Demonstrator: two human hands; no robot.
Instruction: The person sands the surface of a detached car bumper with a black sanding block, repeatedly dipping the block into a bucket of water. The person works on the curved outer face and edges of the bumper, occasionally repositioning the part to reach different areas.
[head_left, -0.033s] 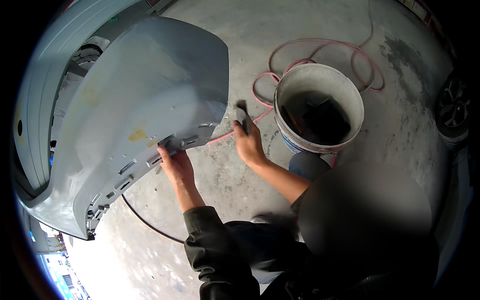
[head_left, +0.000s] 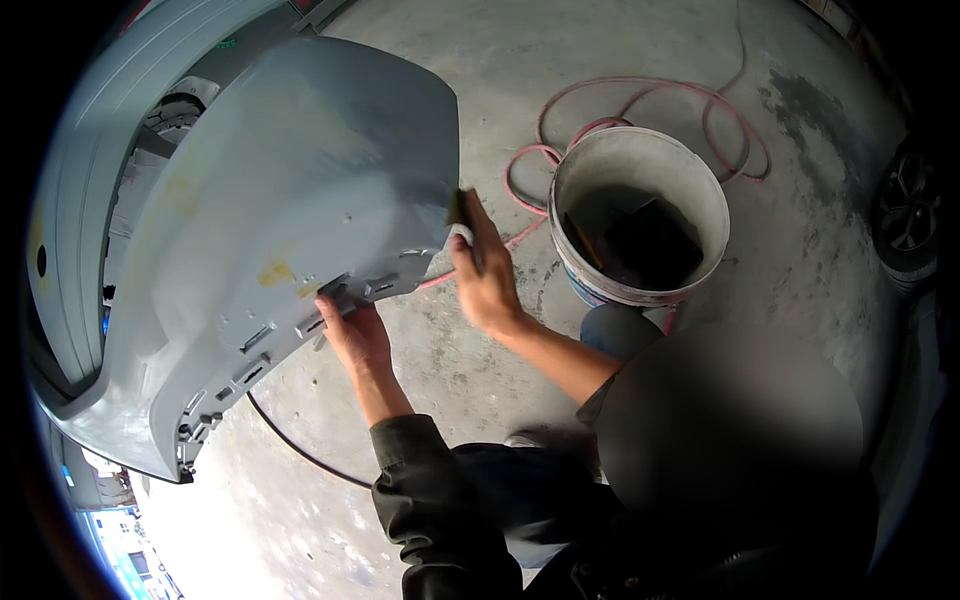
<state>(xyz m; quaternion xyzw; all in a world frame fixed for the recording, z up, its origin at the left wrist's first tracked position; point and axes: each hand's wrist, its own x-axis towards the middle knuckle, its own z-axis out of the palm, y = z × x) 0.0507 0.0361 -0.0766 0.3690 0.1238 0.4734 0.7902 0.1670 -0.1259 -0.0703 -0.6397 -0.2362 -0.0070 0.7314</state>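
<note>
A grey car bumper cover [head_left: 290,170] with yellowish patches and a row of slots along its near edge fills the left side. My left hand [head_left: 358,335] grips that slotted edge, thumb on the outer face and fingers hidden beneath. In my right hand [head_left: 488,275] is a small grey-and-dark pad [head_left: 459,218], blurred, which looks like a sanding pad. Its end is at the bumper's right edge; whether it presses on the surface I cannot tell.
A whitish bucket [head_left: 722,215] with dark things inside stands right of my right hand. Behind it a red hose [head_left: 640,80] lies coiled on the concrete floor. A black cable [head_left: 300,450] runs below the bumper. At the far right is a car wheel [head_left: 905,220].
My right hand has moved a little left with the pad, from beside the bumper to its right edge. My left hand keeps its grip; the bumper has barely shifted.
</note>
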